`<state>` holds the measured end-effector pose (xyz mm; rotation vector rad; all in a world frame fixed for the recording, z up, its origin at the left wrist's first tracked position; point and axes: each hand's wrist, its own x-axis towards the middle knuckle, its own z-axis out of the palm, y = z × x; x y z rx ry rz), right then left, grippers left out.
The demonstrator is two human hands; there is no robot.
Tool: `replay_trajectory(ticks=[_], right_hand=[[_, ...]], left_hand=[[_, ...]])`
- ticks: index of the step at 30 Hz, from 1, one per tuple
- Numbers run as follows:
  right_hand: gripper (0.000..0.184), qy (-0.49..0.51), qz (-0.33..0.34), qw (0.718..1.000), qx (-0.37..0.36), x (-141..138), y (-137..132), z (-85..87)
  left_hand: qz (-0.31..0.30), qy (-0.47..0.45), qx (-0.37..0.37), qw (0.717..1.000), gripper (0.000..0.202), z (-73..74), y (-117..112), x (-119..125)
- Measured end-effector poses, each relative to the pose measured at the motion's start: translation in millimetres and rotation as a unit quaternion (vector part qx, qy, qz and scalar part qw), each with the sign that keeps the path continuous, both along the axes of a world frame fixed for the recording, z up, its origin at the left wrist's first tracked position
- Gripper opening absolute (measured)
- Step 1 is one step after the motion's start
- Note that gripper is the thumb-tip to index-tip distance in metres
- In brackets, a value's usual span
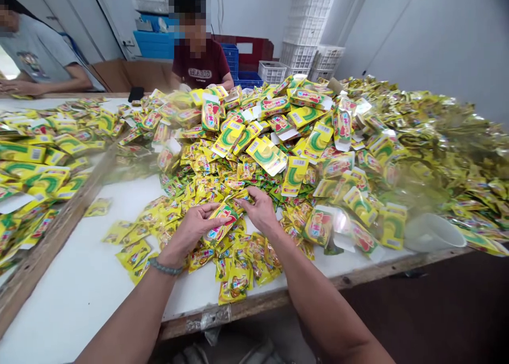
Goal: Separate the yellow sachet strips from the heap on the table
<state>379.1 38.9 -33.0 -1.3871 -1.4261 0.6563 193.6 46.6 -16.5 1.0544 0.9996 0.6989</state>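
Note:
My left hand (190, 230) is closed around a small yellow carton (223, 220) with red and green print, its thumb lying across the front. The carton is tilted, its upper end pointing toward my right hand (257, 209). There, the fingers of my right hand are pinched together at that end; whether they grip a flap or a packet is hidden. Beneath and around both hands lie loose yellow candy packets (238, 279), several close to the table's front edge. More packets (199, 162) are heaped just beyond my fingers.
Behind the packets rises a pile of yellow cartons (266, 154). Shiny packets (429, 125) are heaped at right, near a clear plastic scoop or tub (435, 232). A wooden divider (51, 252) crosses the white table (95, 279). Two people sit opposite. White crates (304, 25) stand behind.

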Motion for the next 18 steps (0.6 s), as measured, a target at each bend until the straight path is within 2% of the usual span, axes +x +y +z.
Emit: replay_trajectory(ticks=[4,7,9,13,16,18], right_hand=[[0.015,-0.020,0.046,0.999,-0.016,-5,-3,2.0],[0.030,0.058,0.031,0.998,-0.015,-6,-5,2.5],[0.030,0.077,0.018,0.997,-0.009,-7,-6,3.4],[0.021,0.003,0.040,0.999,-0.007,-10,-9,7.6],[0.018,-0.007,0.016,1.000,0.016,-11,-10,11.2],[0.016,-0.010,0.006,1.000,0.016,-12,-11,12.3]], left_hand=[[0.007,0.029,0.035,0.999,0.046,-3.4,1,0],[0.027,0.030,0.039,0.998,0.052,-3.7,2,1],[0.030,0.020,0.036,0.999,0.054,-3.7,2,1],[0.049,0.010,0.030,0.998,0.048,-3.5,3,1],[0.073,0.008,0.028,0.997,0.048,-2.0,4,1],[0.066,0.016,0.040,0.997,0.048,-0.5,4,1]])
